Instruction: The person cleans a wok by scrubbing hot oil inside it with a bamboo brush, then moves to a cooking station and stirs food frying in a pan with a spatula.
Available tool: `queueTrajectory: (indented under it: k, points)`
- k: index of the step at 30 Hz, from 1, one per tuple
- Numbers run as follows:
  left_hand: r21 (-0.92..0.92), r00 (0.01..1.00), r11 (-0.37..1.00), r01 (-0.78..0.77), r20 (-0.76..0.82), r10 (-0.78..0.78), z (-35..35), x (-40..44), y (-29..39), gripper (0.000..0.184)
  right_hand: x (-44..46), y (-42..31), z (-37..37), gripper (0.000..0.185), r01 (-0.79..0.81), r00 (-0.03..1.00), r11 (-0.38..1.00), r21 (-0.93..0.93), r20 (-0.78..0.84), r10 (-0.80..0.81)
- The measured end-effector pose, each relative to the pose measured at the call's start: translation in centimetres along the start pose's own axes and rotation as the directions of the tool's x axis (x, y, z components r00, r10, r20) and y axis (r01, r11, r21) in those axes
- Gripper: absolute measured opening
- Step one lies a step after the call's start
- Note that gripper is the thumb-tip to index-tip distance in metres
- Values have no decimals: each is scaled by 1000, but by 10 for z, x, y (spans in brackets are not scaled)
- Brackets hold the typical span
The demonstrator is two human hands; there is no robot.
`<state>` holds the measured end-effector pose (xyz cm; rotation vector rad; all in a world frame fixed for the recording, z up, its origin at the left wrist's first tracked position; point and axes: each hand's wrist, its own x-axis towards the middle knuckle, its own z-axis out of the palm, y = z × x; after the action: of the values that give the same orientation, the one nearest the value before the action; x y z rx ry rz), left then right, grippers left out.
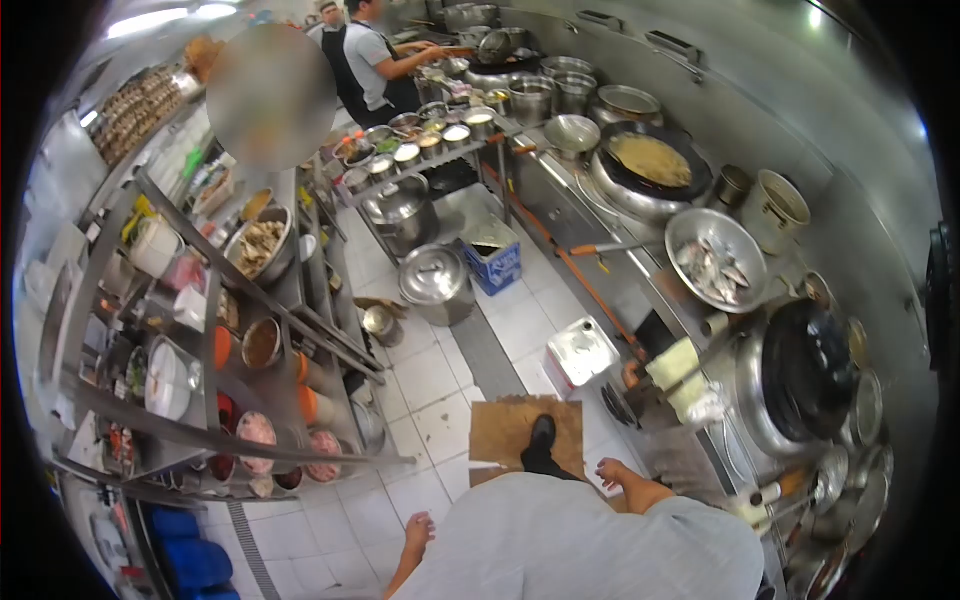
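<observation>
- The hands are hanging well apart, one at each side of the wearer's body.
- The left hand (420,530) is hovering over the white floor (420,385), its fingers loosely bent and parted.
- The right hand (609,473) is hanging between the cardboard (497,428) and the bench (640,280), its fingers also slightly bent and parted.
- The cardboard is lying flat on the floor, ahead of the body; a dark shoe (543,430) is pressing on it.
- A square tin (582,352) is standing on the floor just beyond the cardboard, beside the bench.
- A lidded pot (436,280) and a blue box (492,268) are standing farther ahead, near each other.
- A bowl (684,232) is resting on the bench and holding fish (722,268).
- A black wok (810,370) is sitting nearer the wearer; its contents are not discernible.
- A second wok (690,150), past the bowl, is holding a yellowish mass (650,158).
- A steel rack (190,425) is occupying the left side and carrying tubs; two of these are holding pink food (257,430).
- A co-worker (372,60) in a dark apron is standing at the far end, extending the forearms toward a pan (495,46); another person (331,30) is standing beside the co-worker.
</observation>
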<state>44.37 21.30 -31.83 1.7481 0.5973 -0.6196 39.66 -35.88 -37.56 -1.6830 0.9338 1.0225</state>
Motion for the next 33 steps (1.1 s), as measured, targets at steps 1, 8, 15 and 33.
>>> queueTrajectory:
  k: [1, 8, 15, 33]
  points:
    - [50, 998, 997, -56, 19, 55, 1, 6, 7, 24, 23, -24, -11, 42, 22, 1000, 1000, -2, 12, -22]
    - [362, 946, 874, -325, 134, 296, -16, 90, 37, 25, 66, -224, -84, 41, 375, 926, 912, 167, -100, -363]
    - [138, 998, 989, -60, -25, 64, 16, 94, 191, 28, 101, -284, -169, 44, 461, 861, 878, 126, -303, -409]
    - [50, 954, 995, 82, 284, -93, -15, 436, 396, 23, 69, -272, -93, 31, 60, 951, 803, 592, -278, 134]
